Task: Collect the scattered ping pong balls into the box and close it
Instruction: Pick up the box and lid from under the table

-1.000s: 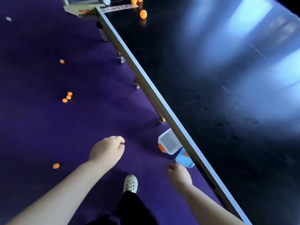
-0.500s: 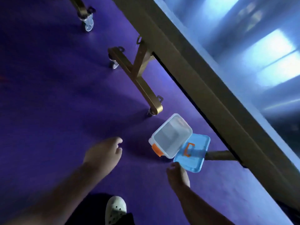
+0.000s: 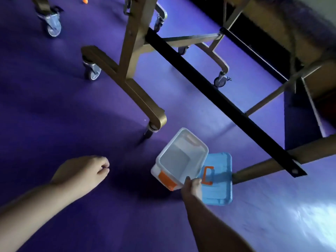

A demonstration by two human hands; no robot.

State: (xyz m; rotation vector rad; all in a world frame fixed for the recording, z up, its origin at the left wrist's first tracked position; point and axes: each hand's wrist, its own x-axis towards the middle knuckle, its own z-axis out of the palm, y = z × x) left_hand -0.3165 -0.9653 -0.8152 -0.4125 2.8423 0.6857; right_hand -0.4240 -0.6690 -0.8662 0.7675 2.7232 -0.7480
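The right hand (image 3: 192,186) had closed the gap and reached the near corner of the box (image 3: 181,157), thumb on its rim; whether it gripped, I couldn't tell. The box sat open and empty on the floor (image 3: 54,106), with its lid (image 3: 218,180) right of it. The left hand (image 3: 85,171) hung curled left of the box, palm hidden. Collecting could start.

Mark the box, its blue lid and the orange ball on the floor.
box (image 3: 177,159): head view, bare inside floor.
blue lid (image 3: 221,186): head view, flat face right of its orange handle.
orange ball (image 3: 85,0): head view, its middle.
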